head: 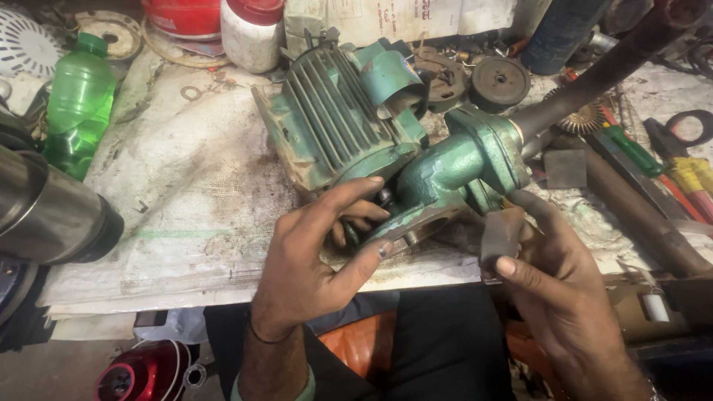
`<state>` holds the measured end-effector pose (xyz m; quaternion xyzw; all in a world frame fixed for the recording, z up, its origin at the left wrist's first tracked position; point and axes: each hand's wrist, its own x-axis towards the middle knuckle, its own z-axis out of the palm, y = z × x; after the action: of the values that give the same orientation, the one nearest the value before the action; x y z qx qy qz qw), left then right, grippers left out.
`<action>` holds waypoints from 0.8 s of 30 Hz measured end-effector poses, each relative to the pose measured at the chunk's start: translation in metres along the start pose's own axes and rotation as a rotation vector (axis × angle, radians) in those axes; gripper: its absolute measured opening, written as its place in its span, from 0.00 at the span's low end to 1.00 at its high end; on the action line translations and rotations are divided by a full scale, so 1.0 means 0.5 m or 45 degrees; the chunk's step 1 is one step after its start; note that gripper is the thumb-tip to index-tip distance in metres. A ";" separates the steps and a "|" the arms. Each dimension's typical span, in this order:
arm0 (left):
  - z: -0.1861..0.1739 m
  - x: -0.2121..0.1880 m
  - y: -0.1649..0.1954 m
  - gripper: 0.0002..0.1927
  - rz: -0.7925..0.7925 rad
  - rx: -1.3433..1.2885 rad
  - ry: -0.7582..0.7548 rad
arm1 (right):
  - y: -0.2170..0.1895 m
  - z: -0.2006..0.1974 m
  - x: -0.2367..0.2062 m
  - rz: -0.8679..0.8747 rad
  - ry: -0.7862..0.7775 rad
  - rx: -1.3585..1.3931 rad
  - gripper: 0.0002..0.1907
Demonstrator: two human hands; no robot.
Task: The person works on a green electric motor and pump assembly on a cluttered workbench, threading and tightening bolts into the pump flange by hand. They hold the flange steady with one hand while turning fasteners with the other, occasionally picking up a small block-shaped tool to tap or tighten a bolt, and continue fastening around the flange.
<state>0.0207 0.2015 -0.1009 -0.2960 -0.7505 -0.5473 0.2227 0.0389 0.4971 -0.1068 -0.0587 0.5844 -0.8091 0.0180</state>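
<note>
A worn green water pump with a finned motor body (334, 122) lies on a dirty white sheet (193, 200) on the bench. Its green pump housing (445, 174) juts toward me, and a dark pipe (594, 78) runs from it to the upper right. My left hand (319, 252) cups the housing's open lower end, fingers curled around the rim and thumb underneath. My right hand (557, 297) holds a small dark rectangular piece (501, 234), pinched between thumb and forefinger just right of the housing.
A green plastic bottle (78, 104) stands at the left beside a dark metal cylinder (52, 215). Round metal parts (499, 82), a gear wheel (583, 117), screwdrivers (631, 148) and a rusty pipe (646, 215) crowd the right. A white and red jar (252, 30) stands behind. A red object (145, 371) lies below the bench.
</note>
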 end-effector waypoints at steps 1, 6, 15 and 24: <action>-0.001 0.000 0.001 0.32 -0.006 0.001 -0.002 | -0.002 0.003 0.002 0.038 -0.013 -0.019 0.34; -0.001 0.002 -0.001 0.33 -0.004 0.013 -0.027 | -0.007 0.014 0.014 0.172 0.107 -0.001 0.29; 0.008 -0.003 -0.011 0.31 0.003 0.015 -0.029 | 0.012 -0.010 0.013 0.149 0.060 0.083 0.27; 0.014 -0.002 -0.010 0.31 0.015 0.037 -0.016 | 0.005 -0.001 0.000 0.046 0.011 -0.008 0.33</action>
<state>0.0182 0.2067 -0.1071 -0.3005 -0.7580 -0.5333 0.2253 0.0389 0.4967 -0.1093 -0.0447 0.5881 -0.8070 0.0298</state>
